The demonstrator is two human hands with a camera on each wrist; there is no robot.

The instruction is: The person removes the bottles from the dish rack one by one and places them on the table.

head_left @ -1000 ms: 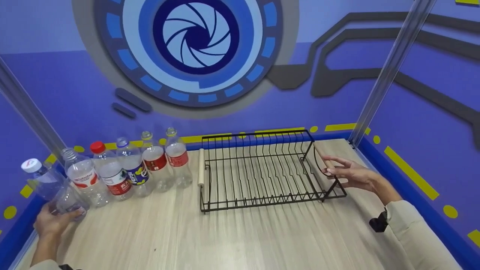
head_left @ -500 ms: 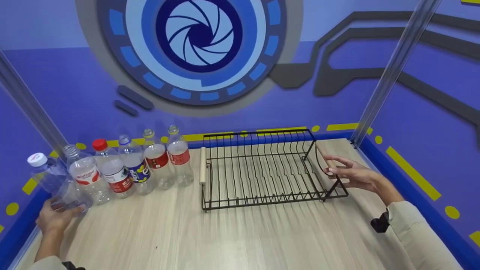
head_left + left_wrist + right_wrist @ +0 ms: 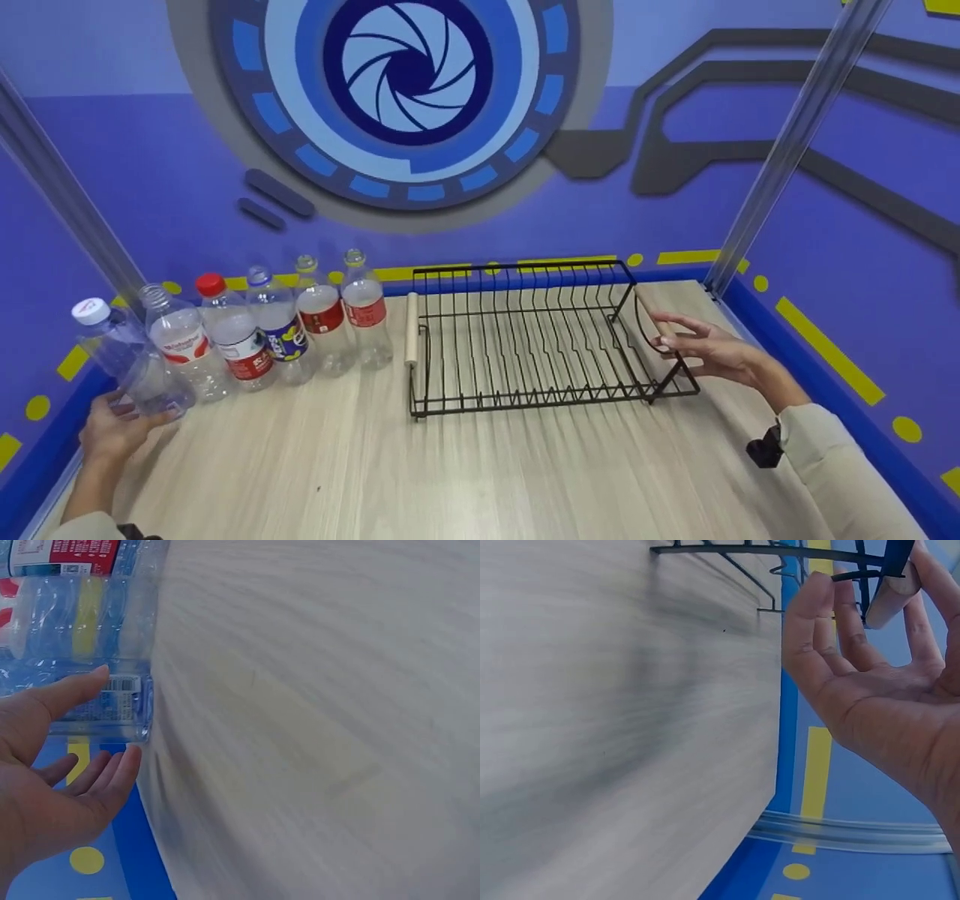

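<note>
My left hand (image 3: 112,435) is at the base of a clear plastic bottle (image 3: 135,352) with a white cap, at the left end of a row. In the left wrist view the thumb lies across this bottle's side, and the other fingers extend beside it with a small gap. The right hand (image 3: 724,356) holds the wooden handle (image 3: 656,322) at the right end of a black wire dish rack (image 3: 525,409), its fingers and thumb bent around the handle in the right wrist view. The rack stands on its legs with nothing in it.
Several more bottles stand beside the white-capped one, including a red-capped bottle (image 3: 236,337), a Pepsi bottle (image 3: 281,330) and a red-labelled bottle (image 3: 366,315). A wooden table (image 3: 480,480) lies beneath, bounded by blue printed walls (image 3: 510,225). The rack has another wooden handle on its left.
The whole scene has shifted slightly rightward as the head view turned. Both hands keep nearly the same places at the bottle and rack; the left fingers look slightly looser.
</note>
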